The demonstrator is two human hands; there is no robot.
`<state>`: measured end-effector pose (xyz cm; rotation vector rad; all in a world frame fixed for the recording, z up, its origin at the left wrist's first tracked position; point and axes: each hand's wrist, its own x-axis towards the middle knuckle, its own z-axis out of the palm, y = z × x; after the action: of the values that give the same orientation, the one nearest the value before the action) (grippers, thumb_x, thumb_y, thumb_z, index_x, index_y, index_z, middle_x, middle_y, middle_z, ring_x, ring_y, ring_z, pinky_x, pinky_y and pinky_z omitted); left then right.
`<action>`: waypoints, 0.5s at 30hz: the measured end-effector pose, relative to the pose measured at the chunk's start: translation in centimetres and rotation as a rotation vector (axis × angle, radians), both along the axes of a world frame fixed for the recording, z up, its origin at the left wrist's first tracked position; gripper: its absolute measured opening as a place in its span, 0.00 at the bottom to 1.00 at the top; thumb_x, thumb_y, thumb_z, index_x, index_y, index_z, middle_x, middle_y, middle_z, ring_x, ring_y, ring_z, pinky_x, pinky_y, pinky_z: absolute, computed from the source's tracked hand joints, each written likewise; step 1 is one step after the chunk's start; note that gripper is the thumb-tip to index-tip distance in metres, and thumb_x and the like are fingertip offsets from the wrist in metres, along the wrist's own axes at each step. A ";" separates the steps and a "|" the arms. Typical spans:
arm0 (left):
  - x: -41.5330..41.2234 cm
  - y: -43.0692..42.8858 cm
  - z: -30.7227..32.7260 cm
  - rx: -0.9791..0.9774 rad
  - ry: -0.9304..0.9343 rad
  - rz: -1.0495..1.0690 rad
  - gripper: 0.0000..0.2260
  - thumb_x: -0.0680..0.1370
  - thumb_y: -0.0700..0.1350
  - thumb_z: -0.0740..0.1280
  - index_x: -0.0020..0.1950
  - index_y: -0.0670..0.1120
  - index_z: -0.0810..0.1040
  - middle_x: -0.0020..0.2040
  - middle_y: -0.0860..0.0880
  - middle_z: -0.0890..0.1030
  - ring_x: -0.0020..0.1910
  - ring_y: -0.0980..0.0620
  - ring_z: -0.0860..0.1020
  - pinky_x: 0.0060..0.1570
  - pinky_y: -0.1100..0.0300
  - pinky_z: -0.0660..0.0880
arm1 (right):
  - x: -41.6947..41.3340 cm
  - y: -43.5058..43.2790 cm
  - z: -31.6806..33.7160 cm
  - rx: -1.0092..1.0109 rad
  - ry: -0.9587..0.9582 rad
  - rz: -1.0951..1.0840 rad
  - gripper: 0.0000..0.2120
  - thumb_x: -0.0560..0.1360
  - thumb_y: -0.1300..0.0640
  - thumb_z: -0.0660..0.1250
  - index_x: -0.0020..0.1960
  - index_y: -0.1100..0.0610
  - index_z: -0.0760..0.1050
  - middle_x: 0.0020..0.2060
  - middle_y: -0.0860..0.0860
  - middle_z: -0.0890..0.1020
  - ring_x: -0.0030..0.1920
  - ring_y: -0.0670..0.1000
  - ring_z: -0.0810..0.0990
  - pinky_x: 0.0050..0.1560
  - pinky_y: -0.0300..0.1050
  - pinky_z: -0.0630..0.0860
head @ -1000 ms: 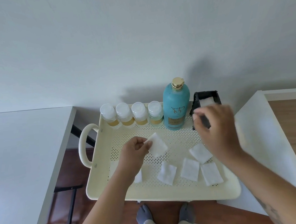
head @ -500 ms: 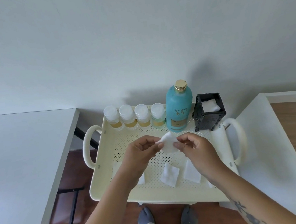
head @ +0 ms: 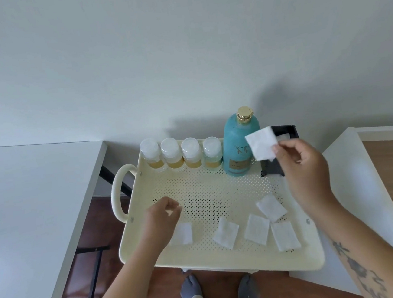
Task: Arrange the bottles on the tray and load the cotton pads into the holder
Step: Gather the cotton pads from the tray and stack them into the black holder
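1. Feet [head: 218, 289] in grey socks, two of them, stand on the dark wood floor at the bottom edge of the view, below the near rim of the tray.
2. Tray [head: 226, 259], cream and perforated, has one looped handle [head: 120, 193] visible on its left end.
3. Five loose cotton pads lie flat along the tray's near side: one [head: 182, 234] at the left, just beside the left wrist; one [head: 226, 233] near the middle; and three clustered at the right, [head: 257, 229], [head: 285, 236] and [head: 271, 207], close to one another with edges nearly touching.
4. The left hand [head: 162, 214] hovers over the tray's left part with fingers curled loosely inward; a bit of white shows at the fingertips, and I cannot tell whether it grips anything.
5. The right hand [head: 301, 162] is raised at the tray's right side, pinching a sixth cotton pad [head: 261, 145] by its lower right corner between thumb and fingers.
6. That held pad hangs in the air in front of the black holder [head: 286, 132], which stands at the tray's far right corner and shows one white pad inside.
7. One tall teal bottle [head: 237, 144] with a gold cap stands just left of the holder.
8. Four small clear bottles [head: 181, 154] with white caps and yellowish liquid stand upright in a row along the far rim, left of the teal bottle.
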<state>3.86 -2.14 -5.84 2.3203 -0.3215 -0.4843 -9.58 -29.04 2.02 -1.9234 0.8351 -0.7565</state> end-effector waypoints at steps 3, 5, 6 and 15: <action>0.4 2.2 -0.9 0.362 -0.225 -0.186 0.11 0.77 0.48 0.67 0.59 0.51 0.76 0.55 0.56 0.79 0.55 0.51 0.76 0.55 0.53 0.72 | 0.6 -2.2 0.3 -0.106 0.052 -0.106 0.04 0.76 0.53 0.67 0.50 0.53 0.75 0.36 0.41 0.78 0.37 0.41 0.76 0.37 0.33 0.70; 0.6 2.9 -1.4 0.526 -0.287 -0.291 0.16 0.78 0.48 0.64 0.66 0.51 0.71 0.60 0.54 0.76 0.57 0.49 0.73 0.57 0.53 0.71 | 0.9 -3.5 0.1 -0.125 0.119 -0.146 0.06 0.76 0.54 0.66 0.51 0.55 0.74 0.38 0.45 0.78 0.39 0.50 0.77 0.40 0.42 0.69; 0.6 3.0 -1.5 0.564 -0.291 -0.318 0.17 0.78 0.47 0.63 0.67 0.51 0.69 0.61 0.53 0.74 0.57 0.49 0.73 0.56 0.54 0.71 | 1.0 -3.9 0.0 -0.130 0.150 -0.151 0.07 0.76 0.54 0.66 0.51 0.56 0.74 0.39 0.49 0.79 0.40 0.53 0.77 0.41 0.44 0.69; 1.1 2.8 -1.0 0.601 -0.231 -0.334 0.09 0.78 0.40 0.60 0.57 0.48 0.73 0.55 0.51 0.75 0.52 0.48 0.74 0.50 0.55 0.71 | 1.9 -5.1 -1.0 -0.293 0.376 -0.075 0.07 0.77 0.57 0.64 0.50 0.59 0.77 0.48 0.58 0.78 0.53 0.62 0.72 0.41 0.49 0.69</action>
<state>4.98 0.63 -6.87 2.9327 -0.7704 -0.5255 -7.66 -34.09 1.02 -2.3528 1.0753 -0.5924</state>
